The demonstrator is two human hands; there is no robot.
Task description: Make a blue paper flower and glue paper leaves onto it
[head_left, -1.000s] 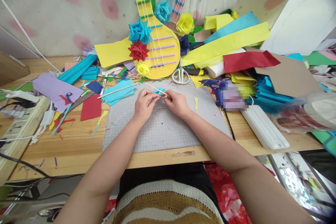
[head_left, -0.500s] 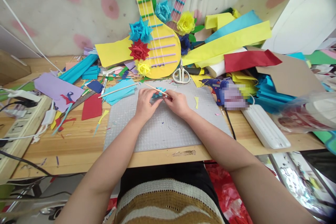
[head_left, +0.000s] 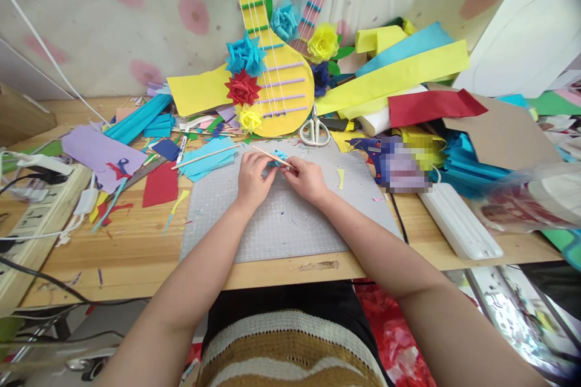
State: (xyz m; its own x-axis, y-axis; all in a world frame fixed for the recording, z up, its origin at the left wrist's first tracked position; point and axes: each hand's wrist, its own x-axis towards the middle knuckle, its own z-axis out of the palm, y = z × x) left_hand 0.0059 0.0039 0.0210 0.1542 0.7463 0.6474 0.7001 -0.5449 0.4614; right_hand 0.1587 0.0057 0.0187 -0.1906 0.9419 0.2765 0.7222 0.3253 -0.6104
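Over the far part of the grey cutting mat [head_left: 290, 230], both hands meet at a small blue paper flower [head_left: 278, 157]. My left hand [head_left: 255, 178] has its fingers closed around the flower's near side, hiding part of it. In my right hand [head_left: 306, 178] a thin wooden stick [head_left: 270, 155] is pinched; it slants across the flower toward the left hand. A second wooden stick [head_left: 206, 156] lies on light blue paper sheets [head_left: 211, 166] to the left. Just beyond the hands stands a yellow paper guitar [head_left: 290, 91] with blue, red and yellow paper flowers on it.
White-handled scissors [head_left: 315, 132] lie behind the mat. To the right are a blue glue gun [head_left: 368, 146], its dark cable and a white box [head_left: 460, 217]. Paper scraps and a red paper piece [head_left: 160, 184] lie left, near a power strip [head_left: 49, 224]. Coloured paper strips pile up at back right.
The hands stay almost in place, with the stick and blue flower shifting slightly between the fingers. The whole view has moved a little.
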